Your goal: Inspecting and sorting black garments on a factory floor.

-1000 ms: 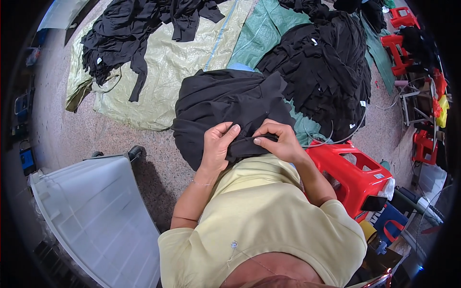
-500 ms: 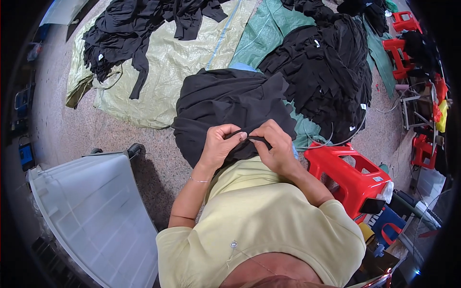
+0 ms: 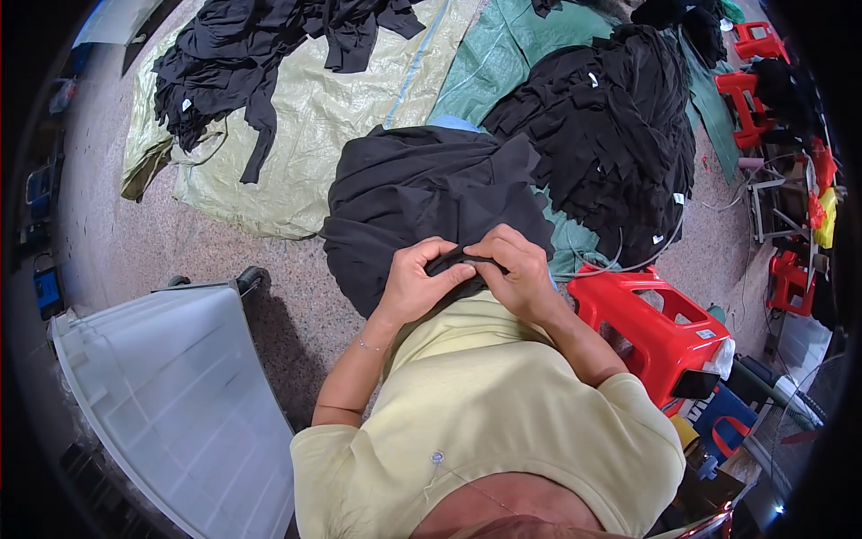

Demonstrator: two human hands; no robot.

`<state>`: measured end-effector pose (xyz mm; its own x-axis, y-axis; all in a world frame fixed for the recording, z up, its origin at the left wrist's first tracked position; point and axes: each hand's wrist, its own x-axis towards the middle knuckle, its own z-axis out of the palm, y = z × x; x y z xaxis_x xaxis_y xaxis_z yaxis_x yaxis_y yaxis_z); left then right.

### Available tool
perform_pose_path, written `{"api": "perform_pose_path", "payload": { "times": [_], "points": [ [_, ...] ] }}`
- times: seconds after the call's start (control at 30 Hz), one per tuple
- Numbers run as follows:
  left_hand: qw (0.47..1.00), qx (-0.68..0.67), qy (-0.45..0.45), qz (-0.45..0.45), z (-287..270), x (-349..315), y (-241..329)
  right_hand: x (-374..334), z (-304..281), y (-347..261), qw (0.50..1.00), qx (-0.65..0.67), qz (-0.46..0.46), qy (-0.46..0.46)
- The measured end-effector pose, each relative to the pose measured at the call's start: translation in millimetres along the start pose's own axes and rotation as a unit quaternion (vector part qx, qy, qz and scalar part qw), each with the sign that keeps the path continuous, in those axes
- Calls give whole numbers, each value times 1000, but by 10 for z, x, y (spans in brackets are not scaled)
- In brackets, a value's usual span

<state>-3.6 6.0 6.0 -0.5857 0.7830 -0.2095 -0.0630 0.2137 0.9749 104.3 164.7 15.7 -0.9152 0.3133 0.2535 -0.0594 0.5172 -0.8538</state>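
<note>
A speckled, stone-like floor (image 3: 224, 238) shows between things, fading into the dark fisheye rim. On it, a pale yellow-green woven sheet (image 3: 310, 148), crinkled and shiny, is cut off by the top edge. One heap of black cloth (image 3: 615, 135) spreads across the upper right, its layers too dark to separate; another black heap (image 3: 229, 58), limp and strip-ended, leaves the frame at the upper left. A white ribbed plastic bin (image 3: 184, 395) fills the lower left, its lower part cropped.

At the centre, soft matte black fabric (image 3: 431, 193) lies bunched over the lap, hiding the legs (its seams vanish in the folds). A glossy red stool (image 3: 642, 337) with cut-out openings stands at right of centre.

The left hand (image 3: 417, 280) and right hand (image 3: 519, 274) both pinch the fabric's near edge, thumbs almost meeting; the fingers cover the exact spot gripped.
</note>
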Motion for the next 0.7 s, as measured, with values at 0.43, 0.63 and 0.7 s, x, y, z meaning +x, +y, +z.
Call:
{"api": "perform_pose_path", "payload": {
  "times": [0.43, 0.63, 0.7],
  "points": [
    [989, 96, 42, 104, 47, -17, 38, -11, -31, 108, 993, 92, 73, -16],
    [996, 1, 65, 62, 97, -24, 9, 16, 73, 186, 926, 266, 265, -45],
    [989, -99, 95, -53, 143, -26, -8, 22, 89, 138, 933, 198, 295, -52]
  ]
}}
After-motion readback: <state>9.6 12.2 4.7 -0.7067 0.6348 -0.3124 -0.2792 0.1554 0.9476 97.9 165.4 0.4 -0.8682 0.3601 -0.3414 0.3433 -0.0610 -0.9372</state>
